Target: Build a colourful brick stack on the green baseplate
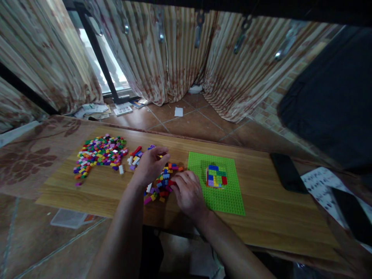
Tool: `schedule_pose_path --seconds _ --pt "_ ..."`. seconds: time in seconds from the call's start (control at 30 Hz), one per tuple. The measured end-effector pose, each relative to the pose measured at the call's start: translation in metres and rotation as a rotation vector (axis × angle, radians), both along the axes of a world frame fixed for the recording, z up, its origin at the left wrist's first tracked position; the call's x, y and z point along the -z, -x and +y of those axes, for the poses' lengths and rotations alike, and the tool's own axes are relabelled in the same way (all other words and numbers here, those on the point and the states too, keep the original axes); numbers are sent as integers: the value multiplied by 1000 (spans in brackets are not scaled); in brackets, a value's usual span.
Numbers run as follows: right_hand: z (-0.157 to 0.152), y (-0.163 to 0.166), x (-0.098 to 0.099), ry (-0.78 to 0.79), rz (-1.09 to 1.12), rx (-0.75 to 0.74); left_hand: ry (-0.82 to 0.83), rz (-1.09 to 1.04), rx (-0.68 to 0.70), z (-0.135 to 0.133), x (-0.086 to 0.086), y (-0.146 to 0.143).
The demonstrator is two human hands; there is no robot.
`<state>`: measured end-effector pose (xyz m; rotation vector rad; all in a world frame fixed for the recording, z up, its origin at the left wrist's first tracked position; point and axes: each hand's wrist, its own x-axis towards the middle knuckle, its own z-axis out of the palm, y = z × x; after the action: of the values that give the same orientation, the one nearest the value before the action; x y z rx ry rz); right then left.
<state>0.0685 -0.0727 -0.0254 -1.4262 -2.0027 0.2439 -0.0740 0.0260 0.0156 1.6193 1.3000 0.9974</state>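
Observation:
My left hand (pixel 152 162) is over the near pile of toy building bricks (pixel 165 176), its fingers bent and apart from the thumb, with nothing visible held. At the right side of this pile, my right hand (pixel 188 190) has its fingers curled together, with a red brick (pixel 172 182) at the fingertips. Right of that hand lies a green studded baseplate (pixel 232 203). On it stands a squarish block build (pixel 215 177) of blue, green, yellow, red, white and purple bricks.
A larger heap of small mixed bricks (pixel 101 153) spreads over the left of the wooden board (pixel 270 217). A single white brick (pixel 121 169) lies beside it. A dark phone-like slab (pixel 287 172) is on the right, near a printed sheet (pixel 318 182). A clear plastic tray (pixel 69 218) lies below.

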Motion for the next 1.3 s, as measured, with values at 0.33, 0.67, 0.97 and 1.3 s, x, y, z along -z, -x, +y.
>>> schedule_pose_path --seconds 0.33,0.67,0.97,1.3 --pt "-20 -72 -45 -104 53 214 -28 -28 149 -15 -2 -32" --pt "-22 -112 -29 -26 -18 204 82 -74 328 -45 17 -84" --pt "-22 -116 -26 -33 47 338 203 -136 315 -46 24 -99" --pt "-23 -129 -27 189 329 565 282 -155 248 -50 25 -108"
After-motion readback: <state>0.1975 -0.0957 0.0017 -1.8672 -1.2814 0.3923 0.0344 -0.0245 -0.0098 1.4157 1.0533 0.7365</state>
